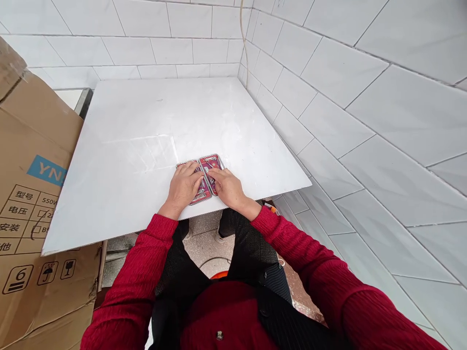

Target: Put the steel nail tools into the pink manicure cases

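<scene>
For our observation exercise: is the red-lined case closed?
No, the red-lined case lies open, its two halves side by side.

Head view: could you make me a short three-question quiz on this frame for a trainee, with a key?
1. Multiple choice: what colour is the inside of the open case?
A) green
B) red
C) yellow

2. True or false: the left hand is over one half of the open case and the right hand is over the other.

3. Fill in the blank: as the person faces it, the cardboard box stands to the ____ of the white tabletop.

Key: 1. B; 2. True; 3. left
</scene>
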A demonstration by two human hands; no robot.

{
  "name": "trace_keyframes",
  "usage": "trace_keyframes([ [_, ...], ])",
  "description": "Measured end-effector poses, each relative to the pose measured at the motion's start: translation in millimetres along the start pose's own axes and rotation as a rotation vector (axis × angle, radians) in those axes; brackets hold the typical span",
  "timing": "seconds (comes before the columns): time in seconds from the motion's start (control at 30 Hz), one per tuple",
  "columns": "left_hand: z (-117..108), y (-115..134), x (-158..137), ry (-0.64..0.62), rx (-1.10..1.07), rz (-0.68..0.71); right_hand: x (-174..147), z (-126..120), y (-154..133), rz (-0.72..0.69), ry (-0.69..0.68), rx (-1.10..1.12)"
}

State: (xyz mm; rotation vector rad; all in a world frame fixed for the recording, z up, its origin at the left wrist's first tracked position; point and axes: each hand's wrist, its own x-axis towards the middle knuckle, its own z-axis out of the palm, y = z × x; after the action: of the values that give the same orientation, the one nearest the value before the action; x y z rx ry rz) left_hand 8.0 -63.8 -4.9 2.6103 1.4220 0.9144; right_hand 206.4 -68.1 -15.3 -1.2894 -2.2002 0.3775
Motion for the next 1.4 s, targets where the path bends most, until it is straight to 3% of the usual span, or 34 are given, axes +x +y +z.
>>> trace_keyframes([
  [0.27, 2.8, -1.0, 0.5, -0.002, 0.012, -0.01, -3.3, 8.3, -5.4, -0.024, 0.057, -0.031],
  [0.57, 0.5, 8.7, 0.5, -0.008, -0.069, 0.04, -29.0, -14.4, 23.5, -0.05, 0.194, 0.191],
  [0.87, 8.1, 18.2, -0.7, -0.044, -0.072, 0.066, -44.2, -23.8, 17.0, -0.188, 0.049, 0.067],
  [1.0, 5.1, 18.7, -0.1, -0.017, -0.077, 0.064, -43.1, -26.3, 20.8, -0.206, 0.061, 0.044],
  [1.17, -11.9, 13.2, -12.1, 0.13, -0.061, -0.095, -52.5, -24.7, 31.0, -0.213, 0.149, 0.145],
  [1.4, -39.4, 6.7, -71.3, 0.196, 0.088, -0.278, -70.6, -18.0, 41.3, -0.128, 0.275, 0.214],
])
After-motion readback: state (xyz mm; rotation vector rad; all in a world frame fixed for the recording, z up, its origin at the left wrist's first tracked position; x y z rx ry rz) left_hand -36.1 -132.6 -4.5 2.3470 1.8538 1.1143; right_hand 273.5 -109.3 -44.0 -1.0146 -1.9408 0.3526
